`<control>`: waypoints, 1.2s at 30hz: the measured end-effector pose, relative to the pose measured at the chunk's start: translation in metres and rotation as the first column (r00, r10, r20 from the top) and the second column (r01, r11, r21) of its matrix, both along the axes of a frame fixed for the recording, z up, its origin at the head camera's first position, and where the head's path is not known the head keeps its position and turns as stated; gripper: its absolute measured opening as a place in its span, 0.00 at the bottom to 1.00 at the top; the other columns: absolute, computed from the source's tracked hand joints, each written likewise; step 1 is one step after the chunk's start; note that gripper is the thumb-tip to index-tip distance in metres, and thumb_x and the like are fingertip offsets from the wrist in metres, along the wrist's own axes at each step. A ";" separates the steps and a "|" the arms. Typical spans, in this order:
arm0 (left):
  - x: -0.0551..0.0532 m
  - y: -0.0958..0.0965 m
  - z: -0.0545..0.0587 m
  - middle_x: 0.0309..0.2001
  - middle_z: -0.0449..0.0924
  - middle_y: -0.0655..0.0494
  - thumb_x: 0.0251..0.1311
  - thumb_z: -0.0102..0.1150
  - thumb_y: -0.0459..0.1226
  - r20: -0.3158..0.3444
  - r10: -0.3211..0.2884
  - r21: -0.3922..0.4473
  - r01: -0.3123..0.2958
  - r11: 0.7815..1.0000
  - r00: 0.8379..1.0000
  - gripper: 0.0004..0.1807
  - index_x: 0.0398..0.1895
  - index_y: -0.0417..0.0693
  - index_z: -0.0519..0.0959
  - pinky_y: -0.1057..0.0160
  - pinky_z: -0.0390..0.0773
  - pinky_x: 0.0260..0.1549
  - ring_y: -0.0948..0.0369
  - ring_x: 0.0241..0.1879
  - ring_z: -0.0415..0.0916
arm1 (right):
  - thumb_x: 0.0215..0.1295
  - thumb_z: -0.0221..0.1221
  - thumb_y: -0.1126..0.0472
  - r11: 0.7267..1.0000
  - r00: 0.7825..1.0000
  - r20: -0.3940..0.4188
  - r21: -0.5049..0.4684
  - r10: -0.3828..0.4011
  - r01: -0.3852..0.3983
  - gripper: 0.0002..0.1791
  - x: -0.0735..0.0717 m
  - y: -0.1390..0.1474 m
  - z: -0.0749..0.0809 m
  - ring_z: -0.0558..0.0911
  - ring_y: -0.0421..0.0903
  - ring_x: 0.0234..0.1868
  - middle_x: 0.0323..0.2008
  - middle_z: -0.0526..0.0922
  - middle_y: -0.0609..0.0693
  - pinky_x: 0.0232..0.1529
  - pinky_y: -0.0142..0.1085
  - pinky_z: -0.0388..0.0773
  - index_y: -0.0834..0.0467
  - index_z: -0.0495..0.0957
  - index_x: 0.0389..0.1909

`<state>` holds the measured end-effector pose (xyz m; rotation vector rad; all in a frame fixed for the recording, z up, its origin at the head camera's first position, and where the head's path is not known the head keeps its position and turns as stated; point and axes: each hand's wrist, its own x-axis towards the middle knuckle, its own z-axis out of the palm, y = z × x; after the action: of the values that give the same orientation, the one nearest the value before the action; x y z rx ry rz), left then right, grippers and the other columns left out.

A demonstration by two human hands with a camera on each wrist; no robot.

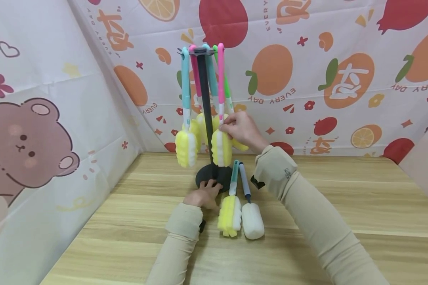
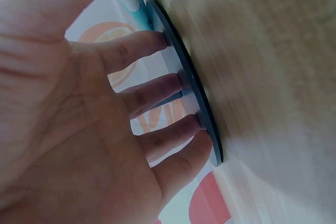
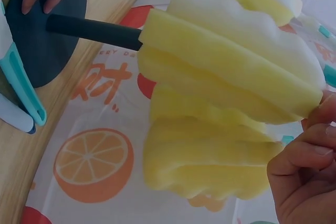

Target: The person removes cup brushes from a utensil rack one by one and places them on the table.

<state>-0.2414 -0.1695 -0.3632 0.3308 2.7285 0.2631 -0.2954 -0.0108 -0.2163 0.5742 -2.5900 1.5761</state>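
While the left hand (image 1: 203,196) rests spread, slightly bent fingers (image 2: 153,91) on the base (image 1: 204,174) of the stand (image 1: 208,118), the right hand (image 1: 240,126) pinches the front pink brush (image 1: 221,95) just above its sponge (image 1: 222,148) — thumb and fingers closed. That brush hangs at the stand's right side — a teal brush (image 1: 186,95) at the stand's left. On the table (image 1: 128,237), front right of the stand, lie a green brush (image 1: 231,209) and a white brush (image 1: 252,219).
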 end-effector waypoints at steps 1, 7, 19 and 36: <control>0.000 0.000 0.000 0.75 0.55 0.41 0.55 0.77 0.43 0.001 0.000 -0.001 0.000 1.000 1.000 0.45 0.74 0.46 0.65 0.38 0.66 0.62 0.36 0.72 0.50 | 0.70 0.64 0.64 1.000 1.000 0.000 -0.004 -0.005 0.005 0.10 0.000 0.001 0.000 0.73 0.44 0.21 0.21 0.77 0.53 0.26 0.32 0.70 0.69 0.85 0.42; 0.000 0.000 -0.002 0.75 0.55 0.41 0.55 0.77 0.43 -0.003 0.000 -0.003 0.000 1.000 1.000 0.45 0.74 0.46 0.65 0.38 0.66 0.62 0.35 0.72 0.50 | 0.70 0.64 0.64 1.000 1.000 -0.006 -0.012 -0.010 0.010 0.11 0.001 0.006 0.002 0.74 0.48 0.23 0.28 0.78 0.56 0.25 0.31 0.71 0.69 0.84 0.44; -0.001 0.001 -0.002 0.75 0.55 0.41 0.54 0.77 0.43 -0.003 0.000 -0.004 0.000 1.000 1.000 0.44 0.73 0.46 0.66 0.38 0.66 0.62 0.36 0.72 0.51 | 0.70 0.64 0.63 1.000 1.000 -0.015 -0.013 -0.007 0.007 0.11 0.004 0.009 -0.003 0.75 0.50 0.24 0.29 0.81 0.57 0.27 0.31 0.74 0.69 0.85 0.44; 0.000 0.002 -0.001 0.75 0.55 0.41 0.55 0.76 0.43 0.000 0.006 -0.001 -0.006 1.000 1.000 0.43 0.73 0.47 0.66 0.39 0.67 0.61 0.37 0.72 0.51 | 0.69 0.64 0.64 0.998 0.999 -0.039 -0.059 -0.001 -0.001 0.11 0.006 0.025 -0.011 0.75 0.48 0.25 0.31 0.81 0.58 0.28 0.34 0.75 0.70 0.84 0.44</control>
<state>-0.2414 -0.1680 -0.3645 0.3221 2.7304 0.2628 -0.2889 0.0143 -0.2269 0.5939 -2.5064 1.6185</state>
